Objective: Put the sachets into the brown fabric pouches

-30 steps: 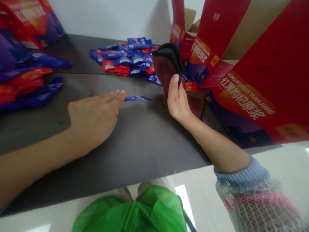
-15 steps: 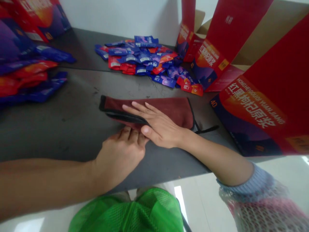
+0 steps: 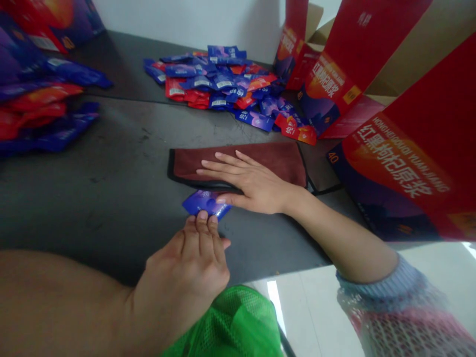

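Observation:
A folded brown cloth (image 3: pixel 275 161) with black edging lies on the grey table. My right hand (image 3: pixel 249 183) presses flat on it, fingers stretched out, its thumb at the right edge of a blue-purple sachet (image 3: pixel 203 202). The sachet shows just below the cloth's near edge; whether part of it is under the cloth I cannot tell. My left hand (image 3: pixel 189 263) grips the sachet's near end between curled fingertips and a thumb that is mostly hidden beneath.
A heap of blue and red sachets (image 3: pixel 223 82) lies at the back. More sachets (image 3: pixel 48 109) are at the left, by a printed carton (image 3: pixel 74 25). Tall red cartons (image 3: pixel 401 168) with raised flaps line the right side. The grey table (image 3: pixel 122 193) ends at my green mesh garment (image 3: pixel 238 322).
My left hand has pulled back toward me, bringing the blue sachet out from the cloth's edge. The cloth's lifted front edge now lies flatter, and the cloth appears shifted slightly right.

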Motion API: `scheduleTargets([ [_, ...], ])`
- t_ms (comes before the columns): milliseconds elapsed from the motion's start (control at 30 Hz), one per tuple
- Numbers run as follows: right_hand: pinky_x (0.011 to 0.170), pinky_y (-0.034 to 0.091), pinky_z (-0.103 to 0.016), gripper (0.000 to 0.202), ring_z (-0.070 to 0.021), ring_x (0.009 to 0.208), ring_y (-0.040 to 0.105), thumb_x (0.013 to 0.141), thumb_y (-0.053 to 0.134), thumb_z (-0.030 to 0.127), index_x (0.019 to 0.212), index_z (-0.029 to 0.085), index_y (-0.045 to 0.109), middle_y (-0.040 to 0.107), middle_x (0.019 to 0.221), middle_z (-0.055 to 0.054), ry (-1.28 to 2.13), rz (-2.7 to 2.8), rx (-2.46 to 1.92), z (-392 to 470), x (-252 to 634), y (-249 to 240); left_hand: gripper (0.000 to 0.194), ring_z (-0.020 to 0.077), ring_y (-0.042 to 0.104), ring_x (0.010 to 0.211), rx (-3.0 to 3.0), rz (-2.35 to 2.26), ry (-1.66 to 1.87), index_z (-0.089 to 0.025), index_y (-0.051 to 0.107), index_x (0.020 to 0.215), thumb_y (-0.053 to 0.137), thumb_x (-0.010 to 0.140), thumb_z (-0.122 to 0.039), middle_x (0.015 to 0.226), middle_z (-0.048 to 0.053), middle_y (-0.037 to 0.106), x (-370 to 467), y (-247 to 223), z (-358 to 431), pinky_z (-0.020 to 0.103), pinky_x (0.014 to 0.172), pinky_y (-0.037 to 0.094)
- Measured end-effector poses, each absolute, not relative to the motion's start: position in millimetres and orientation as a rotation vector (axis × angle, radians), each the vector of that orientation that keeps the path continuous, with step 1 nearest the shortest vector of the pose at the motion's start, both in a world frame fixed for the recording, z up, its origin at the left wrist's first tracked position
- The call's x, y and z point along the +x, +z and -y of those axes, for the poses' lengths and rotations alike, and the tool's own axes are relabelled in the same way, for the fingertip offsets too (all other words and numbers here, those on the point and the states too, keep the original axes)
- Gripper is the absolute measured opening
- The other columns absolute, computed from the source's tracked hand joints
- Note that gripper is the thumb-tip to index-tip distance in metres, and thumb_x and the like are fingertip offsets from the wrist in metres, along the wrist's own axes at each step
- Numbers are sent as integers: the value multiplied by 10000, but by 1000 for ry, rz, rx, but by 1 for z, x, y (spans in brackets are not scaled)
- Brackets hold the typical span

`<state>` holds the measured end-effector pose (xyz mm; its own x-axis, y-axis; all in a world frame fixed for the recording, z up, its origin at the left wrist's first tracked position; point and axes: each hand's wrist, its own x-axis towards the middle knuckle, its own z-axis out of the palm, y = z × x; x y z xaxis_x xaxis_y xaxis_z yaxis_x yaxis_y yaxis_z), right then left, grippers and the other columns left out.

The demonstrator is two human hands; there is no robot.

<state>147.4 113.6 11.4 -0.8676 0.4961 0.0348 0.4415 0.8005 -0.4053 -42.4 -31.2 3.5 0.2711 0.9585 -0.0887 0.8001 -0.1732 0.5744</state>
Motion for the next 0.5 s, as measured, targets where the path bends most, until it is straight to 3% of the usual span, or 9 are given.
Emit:
scheduleTargets([
  [200, 1294, 119, -590, 632, -281, 1600, 199, 1063, 332, 516, 1621, 222, 345, 327, 1691, -61, 523, 2740, -1080, -137, 168, 5, 679, 573, 618, 1194, 2094, -1637, 319, -44, 757, 1254, 250, 1029, -436, 1184, 368, 696, -27, 13, 6, 756, 863, 487],
  [300, 1284, 150, -618, 639, -301, 1591, 220, 1048, 381, 479, 1637, 246, 301, 311, 1699, -51, 444, 2651, -1212, -150, 181, 2, 647, 602, 560, 1262, 2085, -1610, 399, 5, 705, 1309, 321, 1024, -430, 1289, 392, 643, -31, 11, -4, 776, 905, 457],
  [433, 1276, 169, -626, 665, -284, 1568, 288, 1052, 360, 496, 1661, 286, 191, 297, 1707, -40, 474, 2519, -1194, -154, 187, 4, 541, 550, 496, 1375, 2149, -1560, 478, -41, 671, 1379, 452, 1017, -378, 1454, 320, 569, -36, 5, 2, 738, 1062, 419],
  [500, 1277, 192, -600, 684, -272, 1568, 293, 1055, 332, 538, 1664, 270, 177, 285, 1710, -58, 528, 2468, -1116, -147, 182, 8, 489, 516, 544, 1346, 2322, -1576, 427, -61, 686, 1368, 470, 1025, -335, 1466, 296, 566, -34, 1, 10, 688, 1050, 475],
])
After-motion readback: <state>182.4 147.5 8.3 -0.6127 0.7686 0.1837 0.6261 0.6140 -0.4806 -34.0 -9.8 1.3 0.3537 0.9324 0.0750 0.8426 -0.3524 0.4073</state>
